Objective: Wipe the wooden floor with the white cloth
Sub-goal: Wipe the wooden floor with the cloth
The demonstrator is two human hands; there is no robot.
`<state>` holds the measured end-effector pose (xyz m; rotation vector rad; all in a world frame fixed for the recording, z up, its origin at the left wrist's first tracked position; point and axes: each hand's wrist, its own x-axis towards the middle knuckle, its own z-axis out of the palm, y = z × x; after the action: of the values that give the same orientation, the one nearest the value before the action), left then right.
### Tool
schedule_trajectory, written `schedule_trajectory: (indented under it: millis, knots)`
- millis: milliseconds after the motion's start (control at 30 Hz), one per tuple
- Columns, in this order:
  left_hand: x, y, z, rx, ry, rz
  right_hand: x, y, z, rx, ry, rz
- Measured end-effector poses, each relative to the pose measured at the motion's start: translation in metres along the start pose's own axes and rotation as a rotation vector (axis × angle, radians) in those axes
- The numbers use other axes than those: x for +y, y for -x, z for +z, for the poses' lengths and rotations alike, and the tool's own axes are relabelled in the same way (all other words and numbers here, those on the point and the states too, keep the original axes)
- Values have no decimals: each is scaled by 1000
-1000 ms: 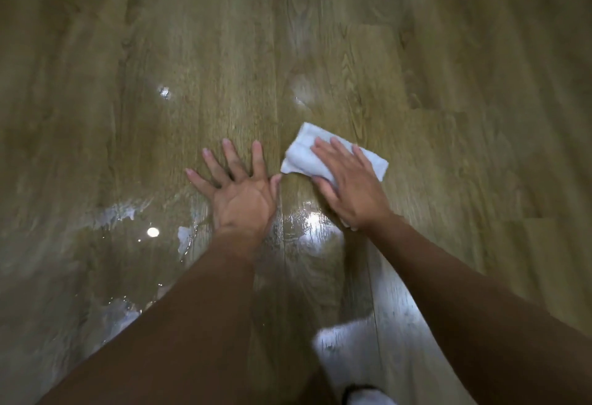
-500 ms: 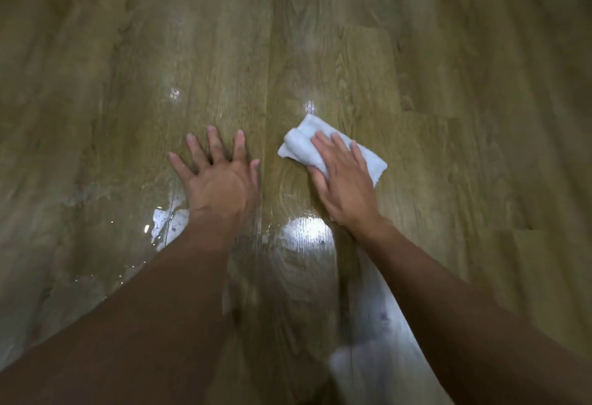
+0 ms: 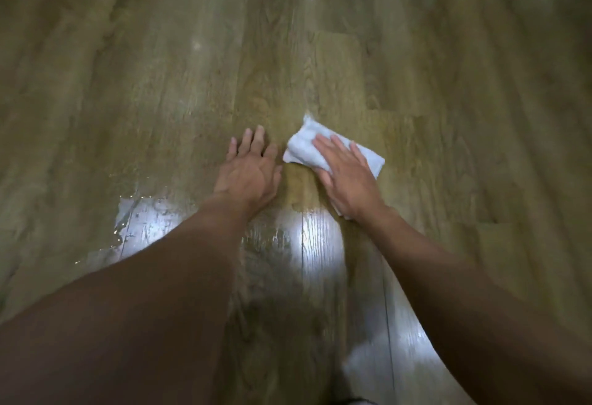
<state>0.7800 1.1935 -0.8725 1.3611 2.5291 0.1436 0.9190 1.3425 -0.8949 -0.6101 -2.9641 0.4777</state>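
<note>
A folded white cloth lies flat on the wooden floor just right of centre. My right hand presses down on it with straight fingers, covering its middle and near part; a corner shows below the wrist. My left hand rests flat on the bare planks right beside the cloth's left edge, fingers straight and together, holding nothing.
A wet patch with droplets glistens on the planks to the left of my left forearm. Bright light reflections sit on the floor between my arms. A pale blurred shape shows at the bottom edge.
Both hands and the cloth have slid forward along the planks. My left hand's fingers have drawn together and it now sits closer to the cloth.
</note>
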Motion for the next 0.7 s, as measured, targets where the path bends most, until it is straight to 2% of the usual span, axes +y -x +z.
schedule_trajectory:
  millis: [133,267,367,433,500,533,700]
  knots:
    - [32,-1,10,-58,-22,74,40,8,-16,56,-44,239]
    - [60,-4,11,-103,-28,-44,28,-32,-11,20,-7,352]
    - [68,-13,4,-121,-55,-91,16,-32,-4,35,-35,298]
    - [71,-21,0,-133,-32,-104,17,-6,-5,52,-28,143]
    - [75,-27,-2,-160,-23,-124,36,21,-11,45,-13,42]
    - [76,-29,-1,-171,-44,-127,51,29,-15,54,3,53]
    - [79,-32,3,-227,-118,-118,91,-11,-30,157,27,448]
